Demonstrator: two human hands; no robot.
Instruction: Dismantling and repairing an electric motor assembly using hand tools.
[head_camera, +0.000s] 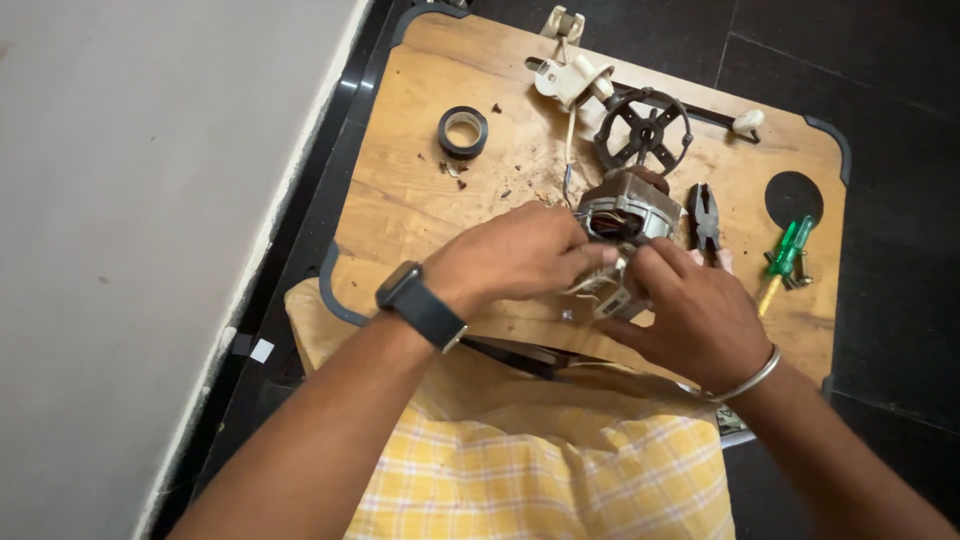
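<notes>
Lying with its long axis pointing away from the person, one grey metal electric motor (628, 215) is pinched at its wires by left hand (515, 255) and right hand (695, 310); one black tape roll (462, 131), one pair of pliers (704, 218) are seen.

- A smartwatch (421, 303) sits on the left wrist; its rectangular screen is dark and blank, set in a black case on a black strap.
- No packages, labels or signs show clearly anywhere else in view.
</notes>
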